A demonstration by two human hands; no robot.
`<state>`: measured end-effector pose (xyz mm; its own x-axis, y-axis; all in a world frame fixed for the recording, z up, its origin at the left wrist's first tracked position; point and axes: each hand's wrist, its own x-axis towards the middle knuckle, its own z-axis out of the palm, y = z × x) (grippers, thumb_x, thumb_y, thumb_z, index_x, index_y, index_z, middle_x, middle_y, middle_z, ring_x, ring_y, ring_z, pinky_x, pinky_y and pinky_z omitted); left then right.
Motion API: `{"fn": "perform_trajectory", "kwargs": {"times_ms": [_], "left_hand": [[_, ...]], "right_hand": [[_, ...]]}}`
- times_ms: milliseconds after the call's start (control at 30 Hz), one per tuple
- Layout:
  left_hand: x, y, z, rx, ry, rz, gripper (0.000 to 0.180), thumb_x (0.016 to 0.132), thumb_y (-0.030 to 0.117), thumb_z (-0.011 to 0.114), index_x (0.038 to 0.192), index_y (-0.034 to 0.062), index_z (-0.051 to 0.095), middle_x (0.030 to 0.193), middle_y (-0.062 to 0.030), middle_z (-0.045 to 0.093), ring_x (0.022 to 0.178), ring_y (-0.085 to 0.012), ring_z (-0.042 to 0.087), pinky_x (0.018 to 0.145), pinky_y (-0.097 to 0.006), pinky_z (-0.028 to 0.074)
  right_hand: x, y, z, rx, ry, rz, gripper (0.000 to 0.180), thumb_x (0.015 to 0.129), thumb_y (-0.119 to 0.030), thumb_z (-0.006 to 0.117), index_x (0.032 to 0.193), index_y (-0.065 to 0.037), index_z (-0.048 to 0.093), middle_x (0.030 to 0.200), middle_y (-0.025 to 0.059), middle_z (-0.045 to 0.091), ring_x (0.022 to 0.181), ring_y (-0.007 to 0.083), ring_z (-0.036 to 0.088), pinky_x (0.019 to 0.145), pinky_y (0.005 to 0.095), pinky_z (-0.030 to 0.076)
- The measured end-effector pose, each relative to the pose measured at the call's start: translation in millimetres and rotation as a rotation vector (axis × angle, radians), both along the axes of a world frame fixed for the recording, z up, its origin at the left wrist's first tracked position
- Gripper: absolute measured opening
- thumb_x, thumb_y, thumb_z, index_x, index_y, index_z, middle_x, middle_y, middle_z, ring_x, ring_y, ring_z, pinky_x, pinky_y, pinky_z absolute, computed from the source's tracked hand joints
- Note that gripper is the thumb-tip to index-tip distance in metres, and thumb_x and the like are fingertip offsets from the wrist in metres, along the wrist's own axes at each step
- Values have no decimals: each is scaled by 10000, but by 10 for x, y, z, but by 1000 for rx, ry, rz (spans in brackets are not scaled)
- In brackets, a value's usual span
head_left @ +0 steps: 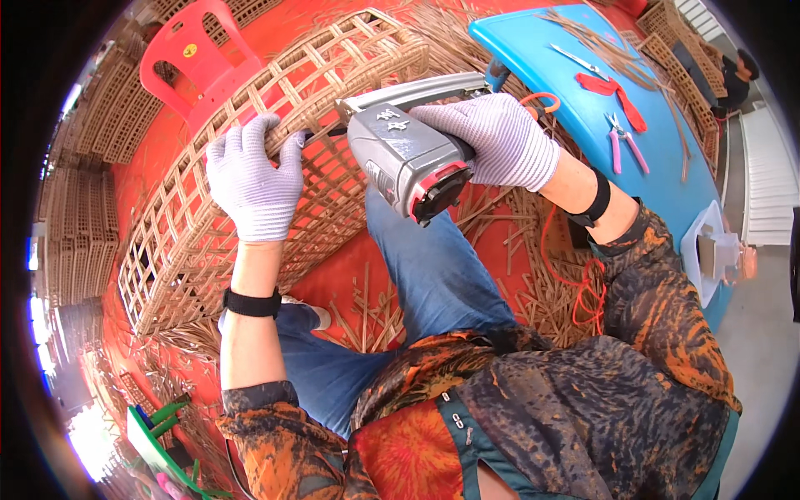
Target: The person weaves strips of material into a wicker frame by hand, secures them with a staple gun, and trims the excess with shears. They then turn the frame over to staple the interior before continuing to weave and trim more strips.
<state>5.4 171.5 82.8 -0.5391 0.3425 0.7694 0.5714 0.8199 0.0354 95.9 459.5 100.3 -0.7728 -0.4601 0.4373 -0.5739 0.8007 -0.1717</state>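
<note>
A large open-weave wicker basket [185, 237] lies tilted in front of me, its brown strips crossing in a square lattice. My left hand [257, 185], in a pale striped glove, curls its fingers and thumb over the rim. A grey and black pneumatic staple gun [404, 158] is in my gloved right hand [498, 140], whose fingers wrap round its handle. The gun's nose points toward the basket rim, just right of my left thumb. Whether it touches the weave I cannot tell. An orange air hose [546, 102] shows by my right hand.
On the blue table [533, 50] at the right lie scissors [581, 62], a red strap [612, 90] and pink-handled cutters [625, 143]. A red plastic chair [200, 62] stands beyond the basket. Loose strips [533, 287] litter the red floor. Another person [737, 83] is at far right.
</note>
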Motion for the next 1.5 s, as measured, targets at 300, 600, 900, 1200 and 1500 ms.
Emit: {"fn": "perform_trajectory", "kwargs": {"times_ms": [300,600,900,1200,1500], "left_hand": [[6,-3,0,-29,11,37,322,735,310,849,980,148,716,906,-73,672,920,-295,616,844,-405,503],[3,-10,5,-23,33,15,330,721,309,860,973,148,719,863,-63,656,874,-289,604,815,-405,499],[34,-7,29,5,-16,-18,313,726,294,854,967,153,714,847,-63,644,854,-286,594,796,-405,497],[40,8,9,3,6,-13,306,733,283,843,980,159,711,851,-65,646,854,-289,591,807,-403,497],[33,10,2,-19,32,14,318,730,314,847,973,159,712,844,-55,649,865,-285,596,818,-399,497]], "right_hand": [[35,142,-1,-34,27,-9,526,679,-128,766,1195,-115,662,1070,153,715,964,332,704,830,419,575],[19,-10,66,-28,25,36,542,669,-163,787,1193,-126,654,1027,145,716,933,328,705,809,422,575],[-34,-132,68,38,-17,45,587,679,-241,798,1236,-179,626,937,120,714,822,309,711,720,428,571],[-59,-77,48,24,68,51,610,681,-259,804,1259,-183,626,948,126,712,829,313,709,720,428,574],[-51,-134,68,59,18,71,563,692,-249,794,1225,-178,627,898,107,705,807,305,709,706,418,574]]}}
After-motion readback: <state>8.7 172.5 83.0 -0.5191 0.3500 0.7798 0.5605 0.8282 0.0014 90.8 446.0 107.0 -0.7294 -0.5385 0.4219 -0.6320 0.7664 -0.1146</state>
